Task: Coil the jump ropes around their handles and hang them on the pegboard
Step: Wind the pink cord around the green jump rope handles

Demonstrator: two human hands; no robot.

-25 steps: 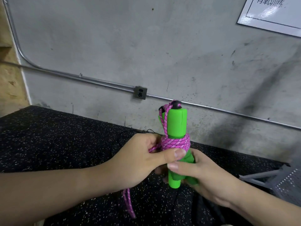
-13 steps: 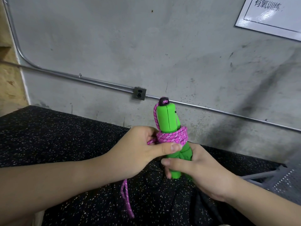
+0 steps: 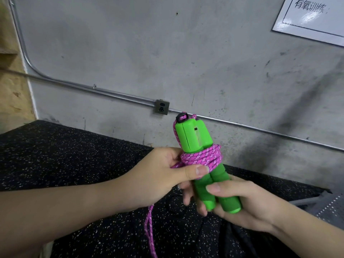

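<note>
Two green jump-rope handles (image 3: 195,138) stand upright side by side at centre. My right hand (image 3: 240,203) grips their lower foam ends from below. Several turns of pink braided rope (image 3: 202,158) circle the handles at mid-height. My left hand (image 3: 165,174) holds the rope against the handles, thumb pressed just under the coil. A loose doubled end of the rope (image 3: 149,229) hangs down below my left wrist. No pegboard is in view.
A black speckled rubber mat (image 3: 65,157) covers the surface below my hands. Behind it rises a grey concrete wall with a metal conduit and small outlet box (image 3: 162,107). A white sign (image 3: 312,17) is at top right. A grey metal frame (image 3: 316,203) shows at the right.
The handles have turned so both now show side by side, and my right hand has slid lower on them. My left thumb stays under the pink coil.
</note>
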